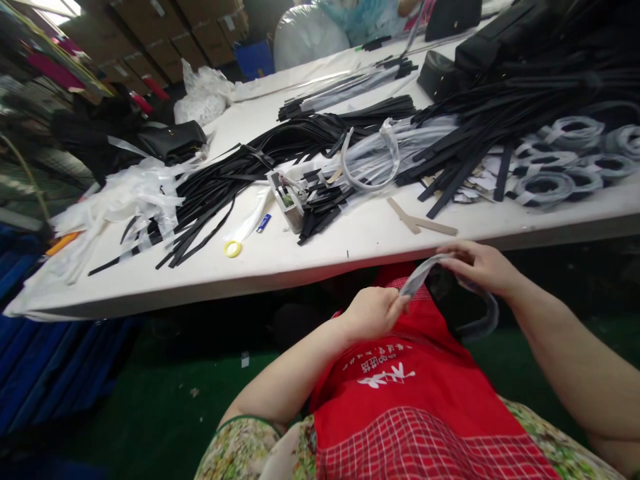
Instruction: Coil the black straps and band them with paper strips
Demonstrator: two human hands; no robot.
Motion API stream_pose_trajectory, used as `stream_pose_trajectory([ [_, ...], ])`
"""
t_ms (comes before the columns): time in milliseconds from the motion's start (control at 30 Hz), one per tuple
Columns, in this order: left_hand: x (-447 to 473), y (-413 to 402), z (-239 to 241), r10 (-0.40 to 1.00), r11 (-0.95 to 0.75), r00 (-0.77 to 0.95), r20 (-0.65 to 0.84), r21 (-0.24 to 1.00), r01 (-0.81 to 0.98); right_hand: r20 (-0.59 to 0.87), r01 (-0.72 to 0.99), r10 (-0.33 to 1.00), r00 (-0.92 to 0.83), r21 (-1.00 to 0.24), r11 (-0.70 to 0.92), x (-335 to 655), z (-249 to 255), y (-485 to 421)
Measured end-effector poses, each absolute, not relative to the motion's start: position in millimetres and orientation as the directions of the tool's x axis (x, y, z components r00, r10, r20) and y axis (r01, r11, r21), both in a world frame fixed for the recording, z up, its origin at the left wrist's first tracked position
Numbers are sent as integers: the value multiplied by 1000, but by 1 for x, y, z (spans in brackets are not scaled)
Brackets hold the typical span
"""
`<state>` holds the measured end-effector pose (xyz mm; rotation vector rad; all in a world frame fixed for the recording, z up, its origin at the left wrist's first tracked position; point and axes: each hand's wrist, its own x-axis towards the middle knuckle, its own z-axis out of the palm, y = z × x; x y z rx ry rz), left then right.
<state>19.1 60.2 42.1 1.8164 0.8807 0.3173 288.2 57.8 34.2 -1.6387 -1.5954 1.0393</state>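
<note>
In front of my red apron (415, 373), just off the table's front edge, both hands are on a greyish strap wrapped in clear plastic (424, 273). My left hand (375, 311) pinches one end of it. My right hand (477, 267) grips it further along, and the rest hangs below in a loop. On the table above my hands lie two tan strips (425, 225), one across the other. A similar plastic-wrapped strap (367, 183) rests in an open ring behind them.
Long black straps (295, 137) cover much of the white table (250, 260). Coiled wrapped straps (545, 189) sit at the right, near black bags (487, 43). A tape dispenser (287, 200), blue lighter (263, 223) and yellow ring (233, 249) lie toward the front. Plastic film (120, 193) heaps at left.
</note>
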Motion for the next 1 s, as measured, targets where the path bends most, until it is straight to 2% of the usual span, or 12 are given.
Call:
stream_pose_trajectory([
  [67, 24, 62, 48, 635, 74, 724, -268, 955, 289, 73, 641, 988, -136, -754, 144, 272, 27, 58],
  [133, 29, 63, 52, 578, 314, 763, -290, 942, 120, 104, 592, 938, -329, -751, 291, 250, 21, 53],
  [200, 34, 63, 52, 544, 449, 794, -272, 893, -1, 60, 510, 899, -435, -806, 301, 231, 18, 50],
  [267, 37, 62, 45, 533, 529, 793, -296, 848, -38, 57, 533, 925, -376, -803, 266, 223, 21, 49],
  [333, 38, 63, 33, 557, 629, 724, -406, 776, -50, 93, 619, 948, -306, -736, 272, 225, 30, 49],
  [400, 36, 71, 21, 595, 758, 566, -571, 632, -161, 73, 677, 922, -380, -657, 331, 231, 42, 47],
  [533, 24, 107, 11, 628, 686, 249, -737, 373, -625, -135, 713, 801, -584, -557, 426, 229, 54, 33],
  [700, 6, 147, 20, 701, 535, 150, -698, 374, -757, -98, 794, 830, -549, -372, 481, 213, 43, 20],
  [800, 5, 148, 17, 775, 478, 85, -627, 491, -728, -28, 775, 814, -581, -326, 542, 211, 43, 18],
  [867, 8, 140, 12, 865, 433, 52, -498, 693, -577, -7, 762, 807, -590, -336, 554, 213, 46, 20],
  [933, 11, 127, 7, 938, 336, 162, -306, 917, -217, -2, 756, 816, -579, -377, 535, 219, 50, 25],
  [1000, 13, 112, 6, 889, 95, 417, -186, 969, 230, -22, 746, 838, -545, -469, 472, 228, 54, 34],
])
